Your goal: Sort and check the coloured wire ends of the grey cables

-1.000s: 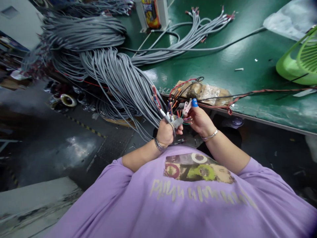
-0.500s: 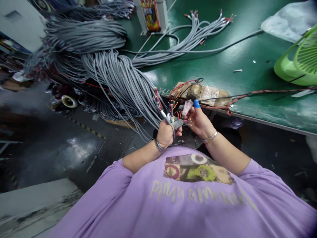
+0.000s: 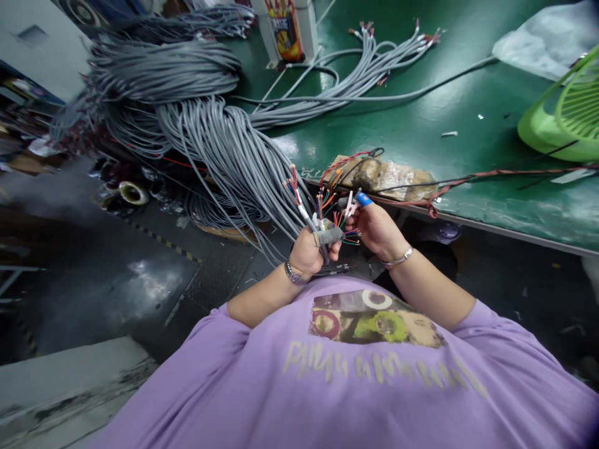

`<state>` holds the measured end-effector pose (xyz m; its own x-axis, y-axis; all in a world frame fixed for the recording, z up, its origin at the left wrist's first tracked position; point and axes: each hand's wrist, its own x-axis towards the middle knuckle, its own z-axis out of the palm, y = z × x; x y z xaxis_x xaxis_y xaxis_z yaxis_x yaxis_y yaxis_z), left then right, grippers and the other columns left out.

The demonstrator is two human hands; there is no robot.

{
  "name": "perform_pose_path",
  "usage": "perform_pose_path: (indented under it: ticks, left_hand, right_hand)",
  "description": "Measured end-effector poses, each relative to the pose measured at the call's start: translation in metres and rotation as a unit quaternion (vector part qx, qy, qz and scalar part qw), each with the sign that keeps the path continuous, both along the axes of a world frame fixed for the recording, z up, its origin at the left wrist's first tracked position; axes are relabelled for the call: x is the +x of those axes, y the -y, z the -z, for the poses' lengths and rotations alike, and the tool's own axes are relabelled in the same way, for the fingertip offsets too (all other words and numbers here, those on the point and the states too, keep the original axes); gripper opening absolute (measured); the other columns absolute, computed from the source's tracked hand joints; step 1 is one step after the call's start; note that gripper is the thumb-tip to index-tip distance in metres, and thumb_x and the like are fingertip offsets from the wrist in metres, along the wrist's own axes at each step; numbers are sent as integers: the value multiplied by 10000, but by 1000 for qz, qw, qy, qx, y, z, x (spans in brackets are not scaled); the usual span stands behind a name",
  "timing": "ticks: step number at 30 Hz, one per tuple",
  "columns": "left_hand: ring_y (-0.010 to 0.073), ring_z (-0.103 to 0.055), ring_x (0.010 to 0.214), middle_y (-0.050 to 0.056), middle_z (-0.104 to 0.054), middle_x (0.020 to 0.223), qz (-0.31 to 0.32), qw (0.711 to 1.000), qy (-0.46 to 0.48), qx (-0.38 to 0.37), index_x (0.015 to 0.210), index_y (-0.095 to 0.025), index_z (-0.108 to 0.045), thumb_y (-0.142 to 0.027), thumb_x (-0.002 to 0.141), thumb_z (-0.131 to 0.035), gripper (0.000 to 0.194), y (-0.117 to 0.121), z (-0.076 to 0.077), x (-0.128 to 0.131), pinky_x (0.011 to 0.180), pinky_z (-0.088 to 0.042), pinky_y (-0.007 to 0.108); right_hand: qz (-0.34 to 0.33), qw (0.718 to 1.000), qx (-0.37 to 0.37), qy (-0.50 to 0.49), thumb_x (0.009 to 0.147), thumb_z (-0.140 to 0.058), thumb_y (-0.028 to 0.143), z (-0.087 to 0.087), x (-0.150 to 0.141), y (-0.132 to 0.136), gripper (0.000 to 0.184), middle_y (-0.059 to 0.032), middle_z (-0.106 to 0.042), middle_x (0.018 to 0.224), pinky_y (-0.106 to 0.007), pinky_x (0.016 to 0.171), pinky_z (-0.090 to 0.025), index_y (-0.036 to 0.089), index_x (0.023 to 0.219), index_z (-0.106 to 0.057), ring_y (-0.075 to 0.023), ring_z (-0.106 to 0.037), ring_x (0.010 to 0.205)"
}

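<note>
My left hand [image 3: 309,251] is closed round the ends of several grey cables [image 3: 306,215]. Their stripped ends fan out into thin coloured wires [image 3: 294,184], and grey wrapping covers the thumb. Close by on the right, my right hand [image 3: 372,227] has a blue-wrapped thumb and its fingers are pinched. Between them is a small pale pink piece [image 3: 349,204], shaped like a clip. Green and purple wires [image 3: 352,234] stick out from the left hand towards the right fingers. Behind both hands, red and orange wires [image 3: 334,178] hang at the table edge.
A thick bundle of grey cables [image 3: 234,137] drapes off the green table [image 3: 449,112] at left. More cables [image 3: 355,78] lie across the tabletop. A taped brown block [image 3: 405,179] sits at the edge; a green fan [image 3: 566,118] and plastic bag [image 3: 547,40] are at right.
My left hand has shifted slightly left with the cables. My right thumb has tipped down and left, and the pale pink piece has turned to show a narrower side.
</note>
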<state>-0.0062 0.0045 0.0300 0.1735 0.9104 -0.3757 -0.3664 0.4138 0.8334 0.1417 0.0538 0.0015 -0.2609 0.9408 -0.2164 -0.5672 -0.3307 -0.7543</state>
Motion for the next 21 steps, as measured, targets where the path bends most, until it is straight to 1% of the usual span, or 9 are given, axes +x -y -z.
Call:
perform_pose_path:
  ticks: [3,6,11,13,15,18,20,21]
  left_hand:
    - [71,-487,398,-78,-544,529,-5,1000,6,-3,740,-208,-469,-381,513,-860,484,-1,1,1,359,-368,188]
    - [75,-493,393,-80,-548,528,-5,1000,7,-3,742,-207,-469,-389,515,-866,492,0,3,1,357,-379,192]
    - [83,-508,395,-76,-559,519,5,1000,10,5,746,-204,-488,-402,532,-875,484,0,6,3,363,-394,191]
    - [81,-510,398,-71,-559,504,-6,1000,10,19,738,-200,-495,-408,556,-867,463,-1,7,5,369,-391,182]
    - [77,-510,398,-64,-565,497,-24,999,6,35,734,-195,-507,-422,583,-857,444,-1,7,6,372,-385,176]
    - [73,-509,388,-55,-585,511,-44,998,-11,46,724,-188,-521,-454,597,-852,443,0,9,7,378,-384,180]
    - [70,-511,383,-52,-589,519,-54,997,-28,49,707,-184,-524,-478,598,-850,453,2,11,8,387,-390,186]
    - [69,-514,382,-50,-591,523,-59,996,-38,51,699,-182,-527,-488,601,-848,454,3,12,8,390,-391,188]
  right_hand:
    - [2,1000,-5,1,794,-685,726,4,0,0,541,-11,-659,727,-224,509,-445,186,824,-675,-93,-525,558]
    - [-15,1000,-16,6,815,-623,768,3,1,-1,591,-31,-677,738,-231,513,-452,178,810,-665,-100,-531,550]
    - [-27,998,-49,0,824,-626,755,-6,1,-4,580,-34,-685,745,-234,505,-448,176,808,-657,-100,-523,539]
    - [-34,998,-50,-5,815,-634,757,-7,1,-4,579,-30,-682,745,-234,500,-447,179,822,-662,-102,-525,542]
    - [-61,997,-49,-4,804,-634,769,-7,4,-2,585,-25,-668,726,-236,503,-459,185,816,-660,-109,-538,547]
    - [-120,992,-40,7,758,-676,775,-2,14,5,590,-22,-651,698,-246,532,-502,187,802,-665,-124,-573,572]
    - [-143,989,-24,11,662,-775,753,3,22,12,600,-20,-654,707,-256,557,-529,178,809,-684,-125,-587,588]
    - [-143,989,-14,14,605,-833,720,5,25,16,603,-18,-660,722,-259,566,-537,173,816,-693,-122,-591,595]
